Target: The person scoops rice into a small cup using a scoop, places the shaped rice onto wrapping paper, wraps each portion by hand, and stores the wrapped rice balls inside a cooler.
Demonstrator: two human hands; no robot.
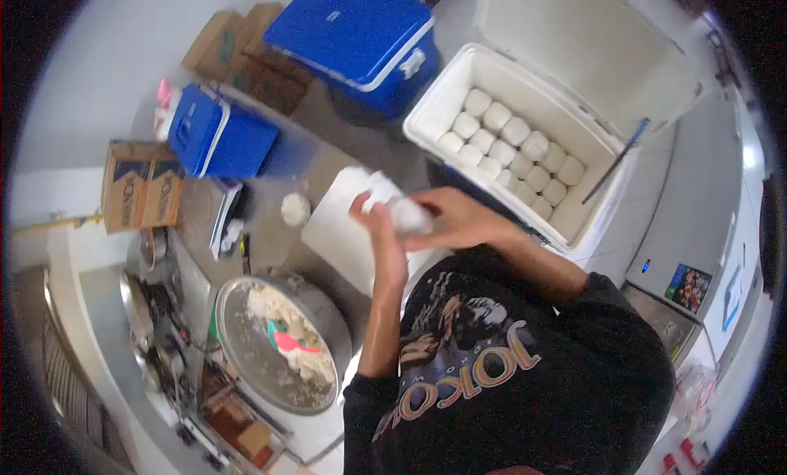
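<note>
Both hands were raised over the white sheet [340, 229], with the white ball [407, 215] between them. The right hand [451, 217] was closed around the ball from the right, fingers and thumb curved over it. The left hand [379, 229] met the ball from the left with its fingers partly bent; blur obscured the contact, and whether it gripped firmly could not be told. The sheet lay on the desk [328, 159], and a loose ball [296, 209] sat on the desk surface just beside its left edge. Nearer the wearer, on the left, stood a large metal pot [336, 311] containing a pale, lumpy mass [307, 362], on which rested a red and green utensil [288, 340]. To the right of the hands, an open cooler [443, 90] held many similar white balls [515, 131] in close rows, touching one another; its lid [574, 40] stood raised, and a dark bar [616, 162] ran across one corner. Beyond the desk were a large blue cooler [352, 24], a smaller blue cooler [197, 131] and cardboard boxes [143, 186].
</note>
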